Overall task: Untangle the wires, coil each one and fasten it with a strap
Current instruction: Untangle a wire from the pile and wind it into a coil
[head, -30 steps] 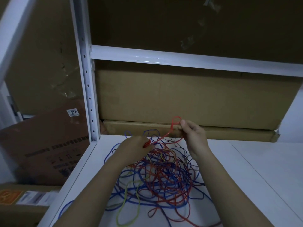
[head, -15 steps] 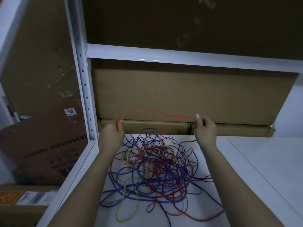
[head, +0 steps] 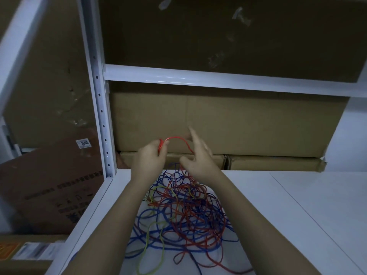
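Partly red wire [head: 179, 140] behind right hand [head: 198, 159]

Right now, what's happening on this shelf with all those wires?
A person is working a red wire out of a tangle of red, blue and yellow wires lying on a white shelf. The left hand pinches one end of it, raised above the pile. The right hand is beside the wire's arc, fingers spread. No coil is visible yet.

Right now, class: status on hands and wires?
Left hand grips red wire. Right hand open beside its loop. Tangle on shelf, nothing coiled.
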A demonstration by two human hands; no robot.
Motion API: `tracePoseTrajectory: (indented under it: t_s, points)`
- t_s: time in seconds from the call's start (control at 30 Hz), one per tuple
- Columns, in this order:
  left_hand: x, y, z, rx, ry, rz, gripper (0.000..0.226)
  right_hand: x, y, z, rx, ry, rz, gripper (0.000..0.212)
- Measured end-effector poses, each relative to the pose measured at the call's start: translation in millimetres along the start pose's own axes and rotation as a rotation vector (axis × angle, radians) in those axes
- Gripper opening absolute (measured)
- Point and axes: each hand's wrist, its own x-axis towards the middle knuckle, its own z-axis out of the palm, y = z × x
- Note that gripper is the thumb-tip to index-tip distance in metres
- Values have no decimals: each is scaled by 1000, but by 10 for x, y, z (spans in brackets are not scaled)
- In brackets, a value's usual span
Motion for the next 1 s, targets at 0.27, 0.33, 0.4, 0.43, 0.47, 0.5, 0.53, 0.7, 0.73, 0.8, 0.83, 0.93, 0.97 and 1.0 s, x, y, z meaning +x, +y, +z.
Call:
tracePoseTrajectory:
  t_s: [0.27, 0.33, 0.4, 0.43, 0.47, 0.5, 0.53, 0.7, 0.73, 0.8, 0.83, 0.93, 0.97, 1.0]
  points:
    - [119, -99, -281, -61, 188, -122, 47, -83, 353, -148, 60, 56, 34, 22]
    - [122, -136, -306, -27, 128, -156, 48, -88, 410, -196, -21, 182, 26, 23]
    - [79, -91, -241, -216, -19, -222, 47, -16, 383, -213, -51, 424, 37, 26]
    - [43, -56, -211, -425, -113, -271, 45, 18, 340, -209, -54, 531, 53, 28]
    - [6, -16, -199, -664, -202, -319, 43, 46, 297, -207, -78, 578, 84, 30]
    - [-26, 17, -206, -897, -268, -352, 41, 72, 283, -200, -147, 530, 128, 32]
    - [-46, 33, -221, -1088, -312, -363, 39, 86, 291, -180, -255, 390, 177, 36]
    - [-55, 47, -233, -1432, -294, -372, 35, -141, 364, 90, -497, -197, 71, 41]
    - [-51, 33, -217, -1446, -246, -380, 34, -207, 374, 144, -543, -196, -16, 40]
    - [-43, -3, -184, -1437, -154, -396, 32, -316, 380, 230, -616, -180, -172, 40]
    - [-41, -24, -162, -1413, -116, -404, 30, -351, 374, 261, -628, -177, -231, 40]
    - [-44, -48, -83, -1244, -30, -395, 24, -414, 343, 318, -624, -174, -343, 38]
    - [-58, -55, -52, -1137, -21, -363, 22, -426, 337, 329, -617, -163, -366, 37]
    - [-78, -63, -17, -1009, -24, -313, 20, -433, 329, 332, -606, -153, -384, 35]
